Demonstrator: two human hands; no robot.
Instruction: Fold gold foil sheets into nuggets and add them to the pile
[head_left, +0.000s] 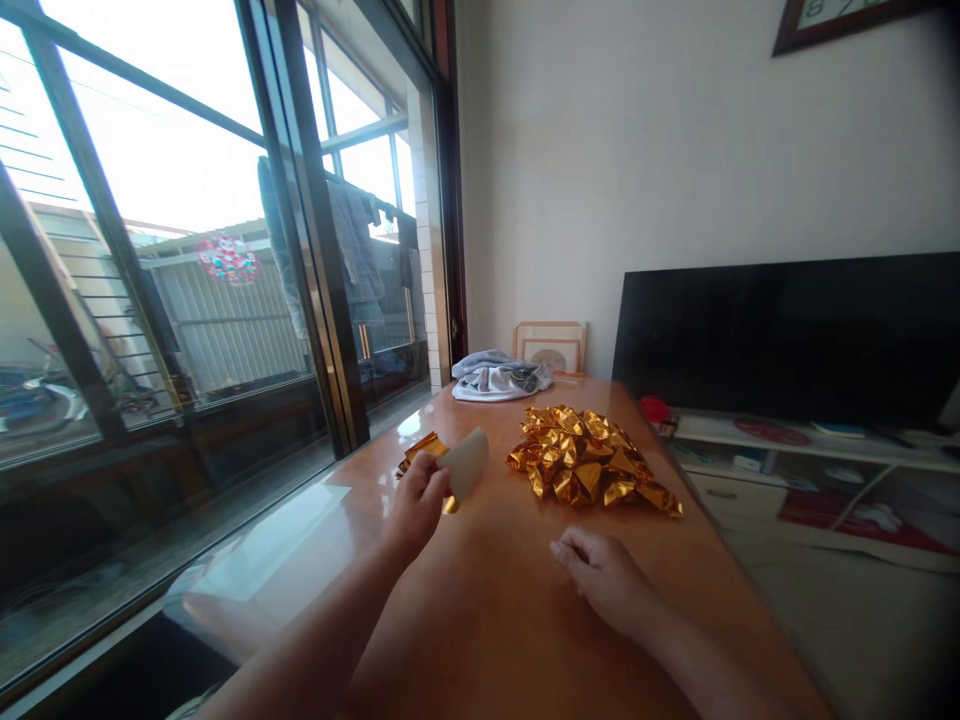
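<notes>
My left hand (418,502) pinches a sheet of foil paper (468,464) between thumb and fingers; its pale back faces me and it curves up off the table. Just behind that hand lie gold foil sheets (429,447), partly covered by my fingers. My right hand (600,575) is closed with its fingers curled, a little above or on the table's near right part, and nothing shows in it. Beyond it sits a heap of folded, shiny gold foil pieces (581,460).
The glossy wooden table (480,620) runs away from me beside a large window (210,260). At its far end are a bundled grey-white cloth (495,378) and frames (551,345) leaning on the wall. A television (787,340) stands on a low cabinet (739,490) to the right.
</notes>
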